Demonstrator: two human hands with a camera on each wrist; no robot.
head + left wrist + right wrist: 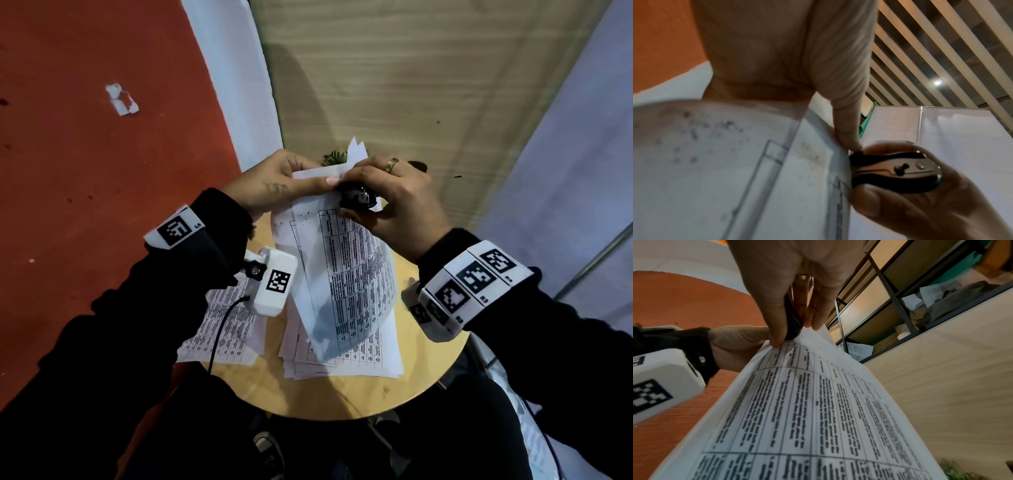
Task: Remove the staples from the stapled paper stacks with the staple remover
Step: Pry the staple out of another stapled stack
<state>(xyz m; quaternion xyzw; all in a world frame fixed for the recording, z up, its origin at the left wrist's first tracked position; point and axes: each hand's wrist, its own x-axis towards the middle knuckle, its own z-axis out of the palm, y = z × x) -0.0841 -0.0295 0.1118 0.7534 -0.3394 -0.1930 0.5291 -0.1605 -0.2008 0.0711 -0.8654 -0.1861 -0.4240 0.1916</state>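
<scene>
I hold a stapled stack of printed table sheets (pixel 346 270) up above the round wooden table (pixel 404 383). My left hand (pixel 284 185) pinches the stack's top corner, thumb on the front. My right hand (pixel 394 202) grips the black staple remover (pixel 358 198) and has it clamped on that same corner, right beside the left thumb. In the left wrist view the staple remover (pixel 894 172) shows black handles and a metal body against the paper's edge (pixel 818 162). From the right wrist the stack (pixel 818 402) hangs below the staple remover (pixel 793 321). The staple itself is hidden.
More printed sheets lie on the table: a loose pile (pixel 342 356) under the held stack and another sheet (pixel 222 325) at the left edge. A small green plant (pixel 334 157) stands behind the hands. An orange wall (pixel 102 171) rises at left.
</scene>
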